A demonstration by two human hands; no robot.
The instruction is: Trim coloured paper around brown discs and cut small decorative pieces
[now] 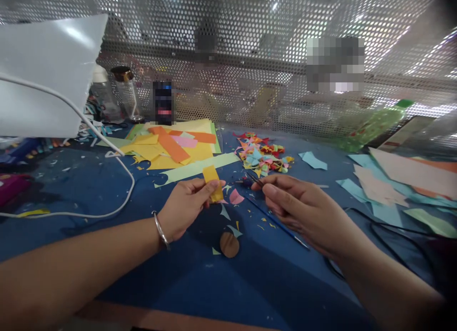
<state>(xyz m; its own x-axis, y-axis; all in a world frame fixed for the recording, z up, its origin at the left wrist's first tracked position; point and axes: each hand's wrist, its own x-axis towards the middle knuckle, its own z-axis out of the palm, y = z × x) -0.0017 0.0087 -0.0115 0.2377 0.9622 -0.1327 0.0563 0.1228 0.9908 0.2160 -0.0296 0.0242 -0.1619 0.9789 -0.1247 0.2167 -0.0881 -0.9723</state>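
My left hand (pixel 191 202), a silver bangle at its wrist, pinches a folded yellow paper strip (pixel 211 176) between thumb and fingers. Closed around a slim dark tool with two fine tips (pixel 254 178) is my right hand (pixel 300 200); the fingers hide its handle, so I cannot tell tweezers from small scissors. The tips point toward the yellow strip, apart from it. Beneath the hands lie a round brown disc (pixel 229 245), a pink paper petal (pixel 236 196), small paper scraps and a thin blue stick-like tool (pixel 278 222). Beyond them is a heap of colourful cut paper (pixel 264 155).
Yellow and orange paper sheets (pixel 167 150) lie at the back left, more paper (pixel 414 174) at the right. A white cable (pixel 131 178) loops on the left; a black cable (pixel 385 224) runs right. Bottles, including a green one (pixel 382 124), stand by the perforated metal screen (pixel 250 45).
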